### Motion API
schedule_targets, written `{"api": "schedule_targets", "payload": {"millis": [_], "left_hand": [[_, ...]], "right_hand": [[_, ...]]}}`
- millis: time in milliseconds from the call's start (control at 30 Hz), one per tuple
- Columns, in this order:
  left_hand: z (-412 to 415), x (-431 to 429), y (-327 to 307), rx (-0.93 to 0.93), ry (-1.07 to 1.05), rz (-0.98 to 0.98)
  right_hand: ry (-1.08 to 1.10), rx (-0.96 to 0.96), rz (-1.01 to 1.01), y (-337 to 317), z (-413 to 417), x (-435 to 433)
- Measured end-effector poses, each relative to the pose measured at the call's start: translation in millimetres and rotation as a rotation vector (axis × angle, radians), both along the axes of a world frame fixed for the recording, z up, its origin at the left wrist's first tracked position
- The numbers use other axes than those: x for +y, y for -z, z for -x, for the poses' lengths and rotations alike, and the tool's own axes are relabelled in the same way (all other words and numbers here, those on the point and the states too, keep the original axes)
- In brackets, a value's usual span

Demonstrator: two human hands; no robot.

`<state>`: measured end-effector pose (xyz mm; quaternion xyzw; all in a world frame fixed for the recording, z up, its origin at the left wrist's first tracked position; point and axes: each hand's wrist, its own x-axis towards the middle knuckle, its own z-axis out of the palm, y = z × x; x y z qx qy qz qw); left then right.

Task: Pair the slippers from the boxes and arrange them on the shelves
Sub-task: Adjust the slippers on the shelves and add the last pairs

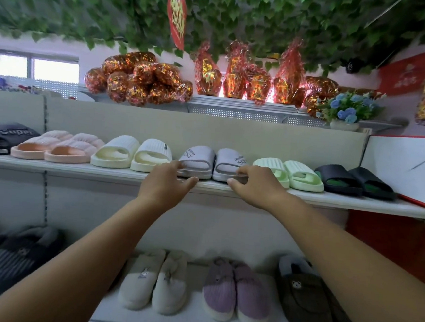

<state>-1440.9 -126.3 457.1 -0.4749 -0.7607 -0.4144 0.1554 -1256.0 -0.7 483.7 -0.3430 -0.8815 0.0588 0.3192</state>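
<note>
A pair of pale grey slippers stands side by side on the upper shelf (102, 170), toes to the back. My left hand (166, 182) pinches the heel of the left grey slipper (198, 159), fingers on top and thumb at the sole edge. The heel of the right grey slipper (228, 159) sits between the thumb and fingers of my right hand (254, 186). Both slippers rest on the shelf board. The boxes are not in view.
The same shelf holds a dark pair (0, 137), pink pair (58, 146), white pair (132, 154), mint pair (290, 172) and black pair (353, 179). Furry slipper pairs (154, 281) line the lower shelf. Wrapped gold-red packets (141, 77) and a flower pot (346, 116) sit on top.
</note>
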Motion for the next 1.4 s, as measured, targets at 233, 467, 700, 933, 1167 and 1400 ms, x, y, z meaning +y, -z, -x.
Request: {"api": "schedule_targets", "payload": {"millis": [233, 467, 700, 933, 1167, 1400], "left_hand": [[-3.1, -93.2, 15.3, 0.172, -0.144, -0.019], [4.6, -195.7, 27.5, 0.149, -0.228, 0.143], [35.7, -247.6, 2.8, 0.208, -0.298, 0.161], [103.2, -223.6, 9.2, 0.197, -0.136, 0.176], [190.1, -169.9, 13.4, 0.238, 0.122, 0.130], [221.5, -93.1, -13.1, 0.164, 0.207, 0.165]], "right_hand": [[-0.197, 0.114, -0.130, 14.3, -3.3, -54.5], [-0.362, 0.093, -0.071, 53.4, 14.5, -121.6], [-0.373, 0.067, -0.056, 34.2, 43.0, -159.9], [-0.231, 0.084, -0.032, 39.7, 94.4, -162.6], [0.000, 0.126, -0.098, 38.0, 155.0, -147.9], [0.114, 0.074, -0.062, 7.5, 204.0, -121.9]]}}
